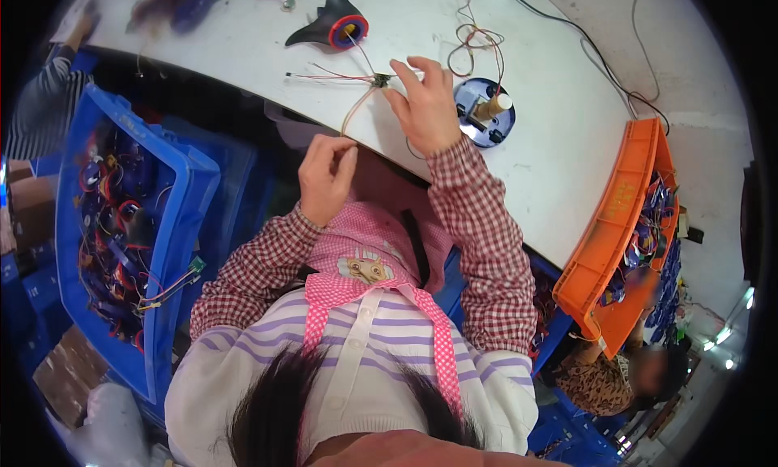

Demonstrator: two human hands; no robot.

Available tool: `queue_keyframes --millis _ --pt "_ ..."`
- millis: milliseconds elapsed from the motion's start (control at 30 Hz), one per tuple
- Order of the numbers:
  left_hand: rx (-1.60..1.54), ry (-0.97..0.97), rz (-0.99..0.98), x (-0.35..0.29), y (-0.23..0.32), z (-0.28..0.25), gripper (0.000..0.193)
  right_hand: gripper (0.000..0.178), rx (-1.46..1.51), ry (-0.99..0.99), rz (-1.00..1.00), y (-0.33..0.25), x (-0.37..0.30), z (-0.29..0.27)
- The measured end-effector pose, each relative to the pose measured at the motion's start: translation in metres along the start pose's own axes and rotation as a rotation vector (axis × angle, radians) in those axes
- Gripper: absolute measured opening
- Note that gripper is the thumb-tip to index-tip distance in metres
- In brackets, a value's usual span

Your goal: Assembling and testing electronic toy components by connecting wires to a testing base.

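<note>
My left hand is closed in a pinch at the table's near edge, on the end of a thin pale wire. That wire runs up to a small green circuit board lying on the white table. Just right of the board is my right hand, its thumb and fingers apart and the thumb tip close to the board. Red and dark wires stretch left from the board. Another wire leads up into a black, fin-shaped shell with a red-rimmed round opening.
Right of my right hand sits a round blue part with a white-tipped post, and a coiled cable behind it. A blue crate of wired parts stands left, an orange crate right. Other people are at both sides.
</note>
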State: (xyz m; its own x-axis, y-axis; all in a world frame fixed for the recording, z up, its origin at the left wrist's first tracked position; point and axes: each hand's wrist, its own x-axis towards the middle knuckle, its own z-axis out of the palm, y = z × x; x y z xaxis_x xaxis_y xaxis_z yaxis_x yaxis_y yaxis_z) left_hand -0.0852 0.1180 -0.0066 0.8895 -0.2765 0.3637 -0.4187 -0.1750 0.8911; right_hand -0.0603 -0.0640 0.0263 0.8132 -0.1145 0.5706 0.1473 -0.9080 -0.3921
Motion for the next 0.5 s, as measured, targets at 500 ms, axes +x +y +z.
queue_keyframes --millis 500 --pt "-0.452 0.03 -0.675 -0.013 -0.049 -0.035 0.026 0.017 0.013 -0.451 0.2 0.022 0.017 0.03"
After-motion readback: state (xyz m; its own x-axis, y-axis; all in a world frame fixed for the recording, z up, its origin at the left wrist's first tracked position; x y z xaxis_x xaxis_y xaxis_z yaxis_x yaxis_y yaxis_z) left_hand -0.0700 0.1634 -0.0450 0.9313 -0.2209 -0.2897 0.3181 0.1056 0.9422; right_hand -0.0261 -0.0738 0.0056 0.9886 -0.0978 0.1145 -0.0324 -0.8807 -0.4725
